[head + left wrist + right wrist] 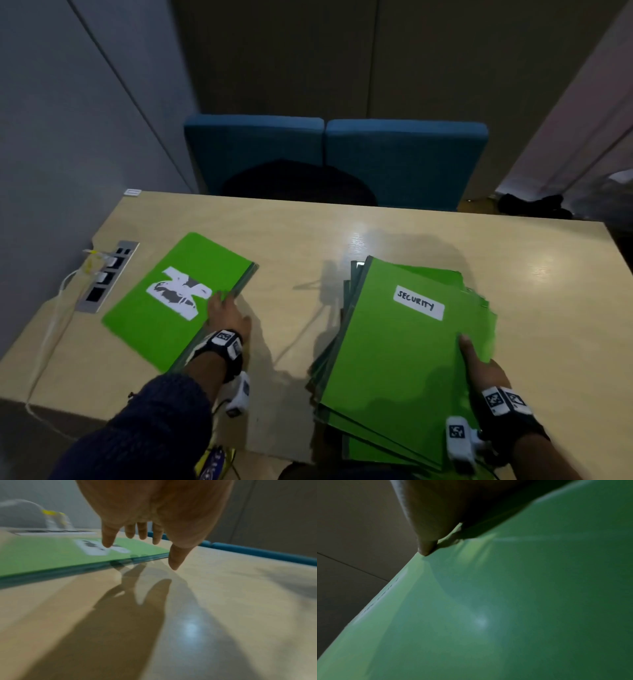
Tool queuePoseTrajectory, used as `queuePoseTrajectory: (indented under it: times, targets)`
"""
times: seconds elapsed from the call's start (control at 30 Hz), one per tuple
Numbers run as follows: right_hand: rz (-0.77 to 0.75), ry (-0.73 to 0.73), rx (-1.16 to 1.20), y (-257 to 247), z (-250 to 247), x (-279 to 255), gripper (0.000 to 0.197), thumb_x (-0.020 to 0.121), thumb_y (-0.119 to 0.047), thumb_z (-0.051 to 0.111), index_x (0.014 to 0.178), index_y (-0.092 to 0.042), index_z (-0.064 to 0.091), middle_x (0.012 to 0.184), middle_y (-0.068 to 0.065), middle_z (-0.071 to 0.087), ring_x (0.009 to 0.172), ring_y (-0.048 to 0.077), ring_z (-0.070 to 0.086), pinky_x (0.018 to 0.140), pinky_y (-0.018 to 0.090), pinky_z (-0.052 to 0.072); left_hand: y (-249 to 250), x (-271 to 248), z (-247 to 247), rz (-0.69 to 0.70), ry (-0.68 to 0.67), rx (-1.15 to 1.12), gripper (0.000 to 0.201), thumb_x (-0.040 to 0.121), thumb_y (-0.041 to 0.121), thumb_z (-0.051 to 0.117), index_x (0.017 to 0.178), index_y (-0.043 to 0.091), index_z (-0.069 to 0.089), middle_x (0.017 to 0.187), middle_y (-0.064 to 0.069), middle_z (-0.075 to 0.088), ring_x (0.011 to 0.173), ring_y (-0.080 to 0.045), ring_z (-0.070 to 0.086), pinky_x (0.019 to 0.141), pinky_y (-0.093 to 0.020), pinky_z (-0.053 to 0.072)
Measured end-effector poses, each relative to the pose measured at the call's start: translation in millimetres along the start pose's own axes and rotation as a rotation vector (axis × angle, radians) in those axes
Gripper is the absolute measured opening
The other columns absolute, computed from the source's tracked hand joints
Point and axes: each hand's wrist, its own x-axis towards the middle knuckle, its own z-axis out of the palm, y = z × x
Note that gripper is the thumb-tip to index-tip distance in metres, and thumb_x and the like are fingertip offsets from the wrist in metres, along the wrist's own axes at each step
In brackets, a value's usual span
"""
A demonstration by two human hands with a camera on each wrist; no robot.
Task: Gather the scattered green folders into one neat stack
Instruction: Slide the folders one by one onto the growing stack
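A single green folder [178,298] with a torn white label lies flat on the left of the table [376,233]. My left hand [222,306] reaches its right edge. In the left wrist view the left hand [164,553] has straight, spread fingers [107,540] over the folder [51,555], and the thumb hangs just off its edge. On the right sits an uneven stack of green folders [404,346], the top one labelled SECURITY. It overhangs the near table edge. My right hand [478,363] grips its right side. The thumb [426,549] presses on the top cover [505,615], and the fingers are hidden underneath.
A recessed power socket panel [106,277] with white plugs and a trailing cable sits at the table's left edge. Two blue chairs [404,161] stand behind the far edge, one with a dark bag [298,186]. A wall is close on the left.
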Motion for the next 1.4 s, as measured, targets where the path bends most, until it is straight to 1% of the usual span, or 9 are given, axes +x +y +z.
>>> queuePoseTrajectory:
  times: [0.23,0.33,0.47,0.6,0.77,1.0,1.13,1.23,1.4]
  targets:
    - [0.025,0.042,-0.087,-5.5,1.3,1.2,0.101,0.08,-0.08,0.034,0.127,0.008,0.052,0.128,0.033,0.054,0.088,0.034,0.051,0.079,0.038,0.04,-64.0,-2.8,7.1,-0.011,-0.085,0.136,0.064,0.093,0.045,0.052,0.149,0.021,0.029,0.142,-0.017,0.034,0.125,-0.044,0.035,0.101,-0.052,0.04]
    - [0.036,0.062,-0.086,-6.6,0.9,-0.2,0.097,0.081,-0.078,0.036,0.121,0.008,0.055,0.123,0.032,0.055,0.086,0.035,0.053,0.075,0.037,0.039,-56.9,-16.0,10.6,0.087,-0.063,0.139,0.04,0.087,0.057,0.054,0.117,0.029,0.057,0.133,-0.007,0.038,0.119,-0.035,0.035,0.092,-0.052,0.043]
    - [0.048,0.054,-0.076,-7.5,1.7,-2.3,0.096,0.081,-0.078,0.038,0.123,0.007,0.055,0.123,0.031,0.056,0.085,0.034,0.055,0.075,0.036,0.041,-56.6,-16.5,19.2,0.23,-0.092,0.014,0.026,0.079,0.049,0.071,0.066,0.038,0.051,0.132,-0.001,0.045,0.116,-0.031,0.041,0.097,-0.045,0.037]
    - [0.047,0.054,-0.053,-7.1,0.8,-3.8,0.094,0.081,-0.077,0.04,0.122,0.006,0.056,0.121,0.03,0.057,0.083,0.033,0.055,0.074,0.036,0.041,-58.3,-19.2,25.5,0.017,0.115,-0.17,0.057,0.067,0.05,0.081,0.112,0.018,0.064,0.137,-0.016,0.04,0.126,-0.039,0.037,0.105,-0.05,0.031]
    - [0.052,0.033,-0.042,-9.7,2.1,-4.9,0.095,0.078,-0.082,0.038,0.117,0.003,0.057,0.112,0.028,0.059,0.087,0.035,0.059,0.08,0.04,0.045,-57.1,-30.9,15.2,-0.591,0.054,-0.278,0.13,0.059,0.071,0.073,0.148,-0.005,0.016,0.152,-0.027,0.018,0.141,-0.04,0.017,0.11,-0.054,0.019]
    - [0.053,0.053,-0.031,-6.7,2.4,-5.2,0.098,0.075,-0.083,0.039,0.115,0.004,0.06,0.105,0.025,0.06,0.084,0.034,0.06,0.081,0.041,0.049,-72.0,-7.9,1.0,-0.501,-0.101,-0.12,0.118,0.068,0.056,0.078,0.152,0.008,0.011,0.147,-0.027,0.03,0.133,-0.042,0.034,0.106,-0.049,0.036]
    - [0.058,0.054,-0.036,-7.4,4.0,-6.2,0.107,0.07,-0.088,0.038,0.125,0.002,0.055,0.116,0.028,0.06,0.092,0.038,0.063,0.081,0.041,0.05,-82.3,-5.9,5.0,-0.367,-0.191,-0.128,0.077,0.088,0.034,0.06,0.148,0.048,0.013,0.157,-0.021,0.019,0.136,-0.041,0.035,0.106,-0.045,0.041]
    - [0.035,0.046,-0.055,-7.2,1.8,-3.3,0.097,0.078,-0.082,0.037,0.119,0.003,0.057,0.1,0.025,0.058,0.082,0.034,0.062,0.071,0.038,0.048,-95.6,13.6,14.5,-0.366,-0.272,-0.049,0.095,0.062,0.051,0.08,0.144,0.033,0.038,0.149,-0.015,0.039,0.129,-0.036,0.047,0.101,-0.042,0.046]
    - [0.046,0.04,-0.054,-3.9,2.3,0.1,0.091,0.076,-0.084,0.037,0.107,-0.001,0.057,0.096,0.023,0.06,0.079,0.033,0.062,0.066,0.036,0.046,-112.9,35.0,19.0,-0.216,-0.34,0.087,0.051,0.094,0.054,0.043,0.143,0.044,0.035,0.145,-0.004,0.048,0.121,-0.027,0.054,0.099,-0.036,0.045]
